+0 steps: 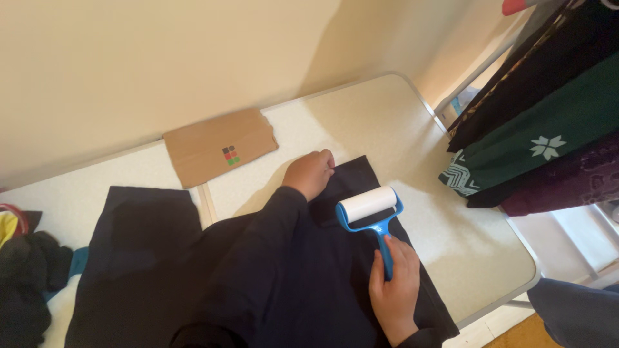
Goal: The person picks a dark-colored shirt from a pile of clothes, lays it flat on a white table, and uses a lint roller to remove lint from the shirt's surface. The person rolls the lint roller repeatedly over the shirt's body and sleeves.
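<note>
Blue lint roller (369, 213) with white roll, black garment (258, 270), brown cardboard (216, 145), speckled cream table (387, 116)

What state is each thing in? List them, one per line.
Lint roller: resting on the dark garment, handle gripped.
Dark garment: spread flat on the table.
Right hand: closed around the roller handle.
Left hand: pressing on the garment's edge.
Cardboard piece: lying flat.
Hanging clothes: draped from a rail.
Table: unfolded.
</note>
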